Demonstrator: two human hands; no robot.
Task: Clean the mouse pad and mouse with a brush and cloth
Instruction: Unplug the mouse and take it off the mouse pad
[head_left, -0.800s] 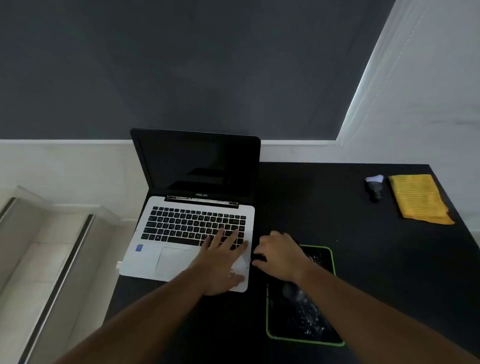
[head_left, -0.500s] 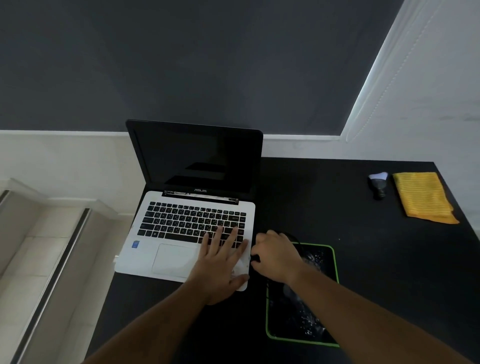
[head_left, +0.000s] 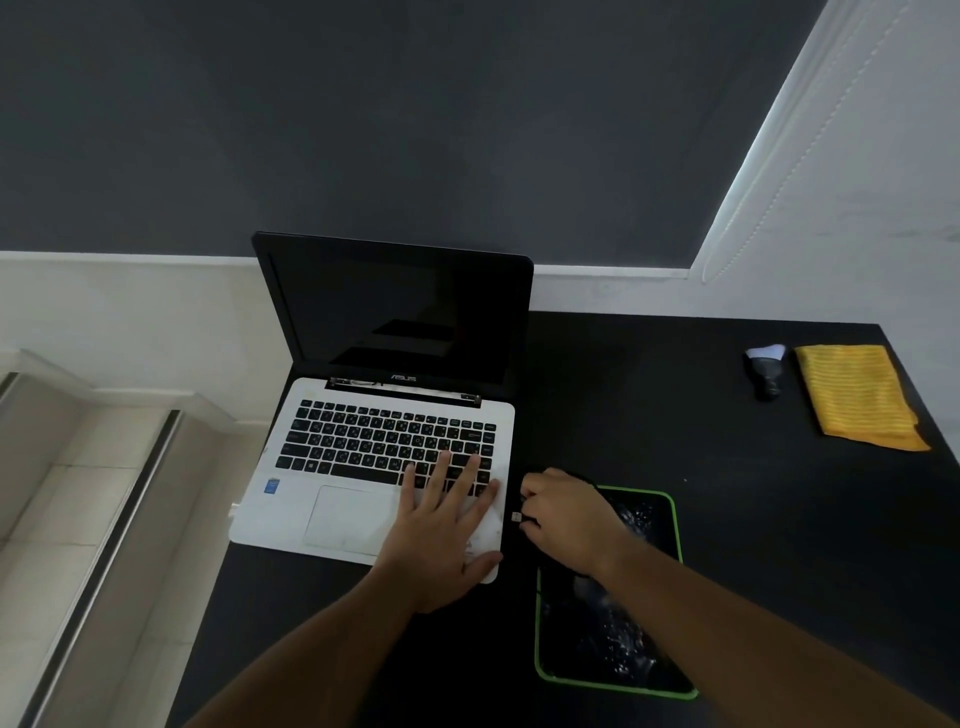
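Observation:
A black mouse pad (head_left: 644, 525) with a green border lies right of the laptop, speckled with white dust. On it, a dark mouse (head_left: 589, 592) shows dimly, mostly hidden by my right forearm. My right hand (head_left: 563, 514) pinches the mouse's small USB plug (head_left: 517, 517), which sits just off the laptop's right edge. My left hand (head_left: 441, 530) lies flat, fingers spread, on the laptop's right palm rest. A small brush (head_left: 766, 371) with pale bristles and a folded yellow cloth (head_left: 857, 397) lie at the table's far right.
An open white laptop (head_left: 358, 441) with a dark screen stands at the left of the black table (head_left: 701, 447). The table's left edge drops to a tiled floor and a step. A wall rises behind the table.
My right hand has drawn slightly right from the laptop's edge, and the USB plug now shows in its fingers, apart from the laptop. The left hand stays flat on the palm rest.

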